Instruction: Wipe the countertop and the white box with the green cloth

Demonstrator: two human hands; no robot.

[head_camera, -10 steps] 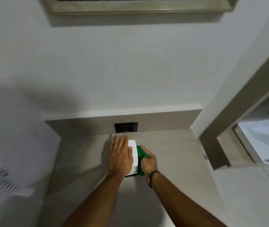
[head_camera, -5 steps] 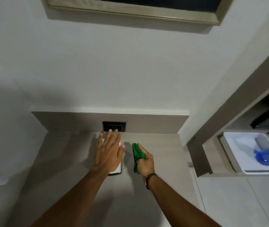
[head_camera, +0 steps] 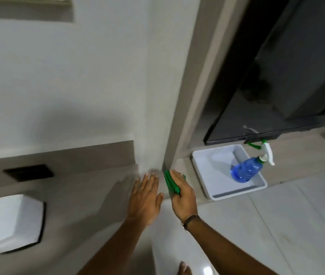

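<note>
The white box (head_camera: 11, 221) stands on the beige countertop (head_camera: 82, 197) at the far left, with no hand on it. My left hand (head_camera: 145, 199) hovers flat with fingers spread over the countertop's right end, holding nothing. Right beside it, my right hand (head_camera: 183, 197) grips the bunched green cloth (head_camera: 170, 181) near the corner where the wall panel meets the counter. The image is motion-blurred.
A black wall socket (head_camera: 29, 172) sits in the backsplash above the box. To the right, a white tray (head_camera: 203, 165) holds a blue spray bottle (head_camera: 247, 169) under a dark screen (head_camera: 276, 96). A pale tiled floor (head_camera: 276, 225) lies below.
My left hand has come off the white box and both hands have moved to the counter's right end. The view swung right, so the box now lies far left.
</note>
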